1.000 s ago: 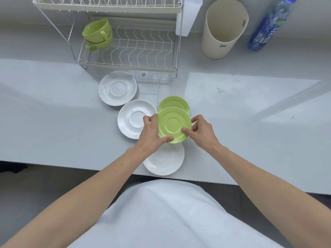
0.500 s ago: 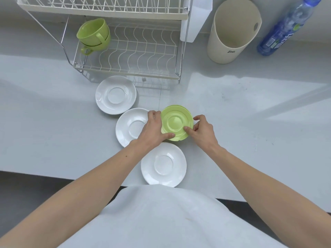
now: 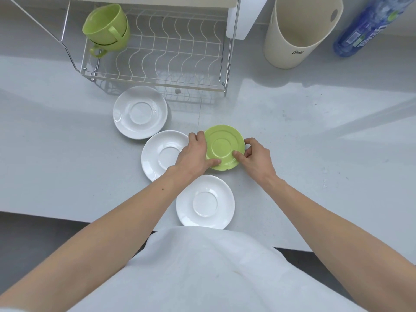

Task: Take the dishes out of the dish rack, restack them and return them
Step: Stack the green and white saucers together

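A green saucer [image 3: 222,145] lies on the grey counter in front of the wire dish rack [image 3: 157,52], covering a second green saucer beneath it. My left hand [image 3: 195,154] grips its left edge with the thumb on the near rim. My right hand [image 3: 254,156] pinches its right edge. Three white saucers lie on the counter: one [image 3: 139,111] near the rack, one [image 3: 159,154] partly under my left hand, one [image 3: 204,201] nearest me. Two stacked green cups [image 3: 105,28] sit in the rack's lower left corner.
A cream plastic container [image 3: 299,32] stands right of the rack, and a blue water bottle [image 3: 364,28] lies at the far right. The counter's front edge [image 3: 45,216] runs just below the nearest white saucer.
Both hands carried the held green saucer away from me and set it onto the other green saucer, which is now covered. The camera view also shifted closer to the rack.
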